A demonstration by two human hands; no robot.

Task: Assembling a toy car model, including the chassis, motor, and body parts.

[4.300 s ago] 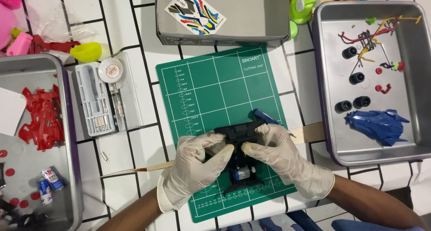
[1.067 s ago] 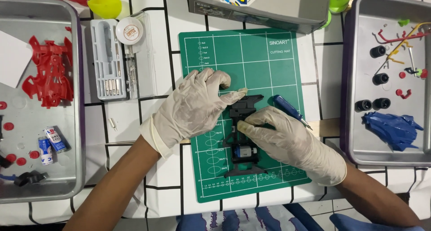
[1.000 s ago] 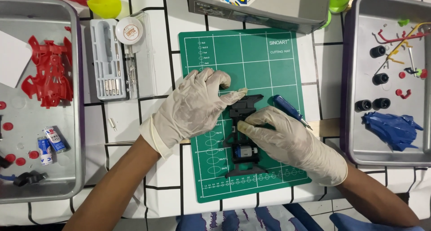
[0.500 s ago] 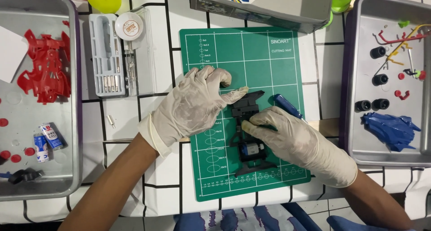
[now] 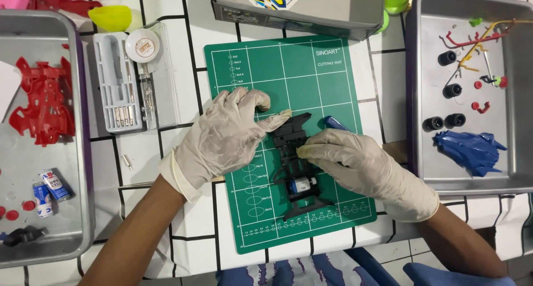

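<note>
1. Resting on the green gridded cutting mat [image 5: 311, 69], the black plastic toy-car chassis [image 5: 295, 166] lies lengthwise near the mat's middle, a small silver motor [image 5: 302, 185] seated in its lower part.
2. The left hand [image 5: 225, 136], in a cream latex glove, lies loosely curled beside the chassis, its fingertips touching the upper left edge of the frame; it presses rather than grips.
3. The right hand [image 5: 361, 166], gloved the same way, covers the chassis's right side with fingers bent onto the frame. Whether it pinches a part is hidden.
4. A blue tool handle [image 5: 335, 123] pokes out from under the right hand.
5. On the white tiled tabletop [image 5: 183, 219], a grey metal tray [image 5: 416, 97] on the right holds black rubber wheels [image 5: 447, 89] and a blue plastic car body shell [image 5: 469, 150].
6. A second metal tray [image 5: 83, 169] on the left holds a red plastic parts frame [image 5: 41, 105] and small batteries [image 5: 50, 189]; a clear case of screwdriver bits [image 5: 119, 86] sits between it and the mat.
</note>
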